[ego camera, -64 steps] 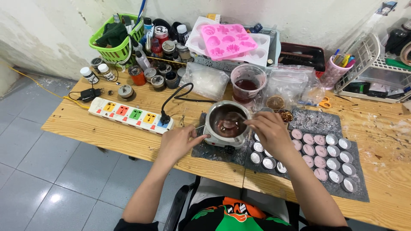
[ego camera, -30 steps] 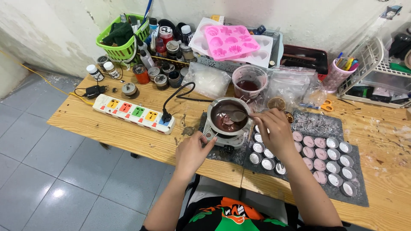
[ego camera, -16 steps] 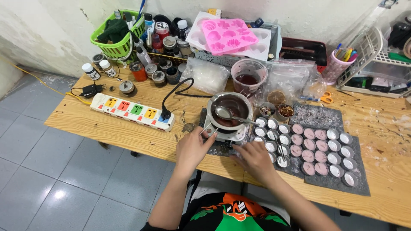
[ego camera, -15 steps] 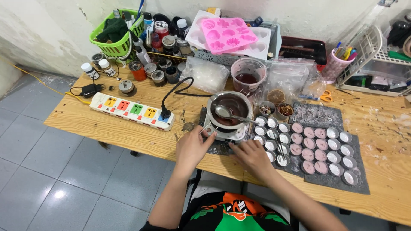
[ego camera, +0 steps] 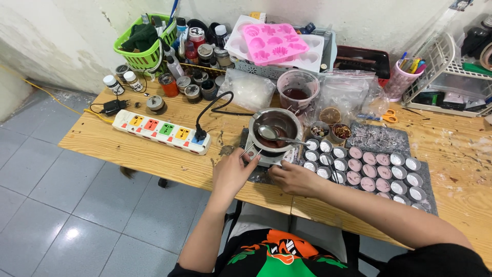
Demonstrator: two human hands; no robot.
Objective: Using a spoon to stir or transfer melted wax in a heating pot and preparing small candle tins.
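The left hand (ego camera: 233, 172) fingers pinch the melting pot (ego camera: 275, 125) handle (ego camera: 249, 152); right hand (ego camera: 293, 178) fingers, loosely curled, touch its base (ego camera: 270, 159).

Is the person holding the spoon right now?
No, the spoon rests on the rim of the melting pot, while the right hand lies on the table below it.

A pale wooden table (ego camera: 128, 149) stands on grey floor tiles (ego camera: 56, 205) against a stained white wall (ego camera: 66, 31).
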